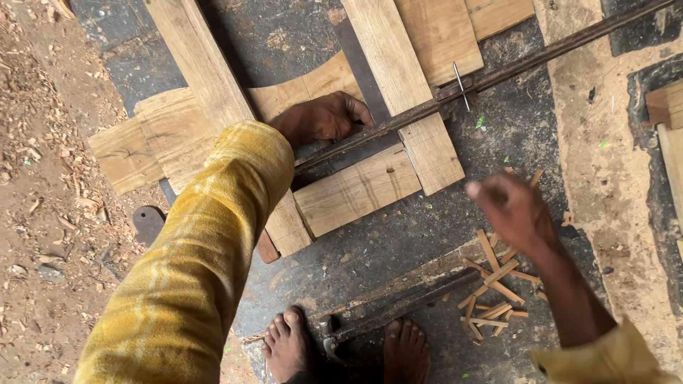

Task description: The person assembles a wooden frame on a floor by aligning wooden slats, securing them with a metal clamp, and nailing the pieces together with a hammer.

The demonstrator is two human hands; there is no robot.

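Wooden frame (356, 188) lies on floor under left hand (321, 119), pressed flat beside bar clamp (498, 75). Right hand (514, 213) hovers loose, holding nothing, above wood pegs (491, 291). Risk: frame shifts if pressure eases; fingers near clamp may get pinched.

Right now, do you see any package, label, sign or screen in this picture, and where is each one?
None is in view: only pale wooden boards, long rusty metal bars and small wood offcuts on the dark floor, with the left hand resting on the boards and the right hand raised above the offcuts.
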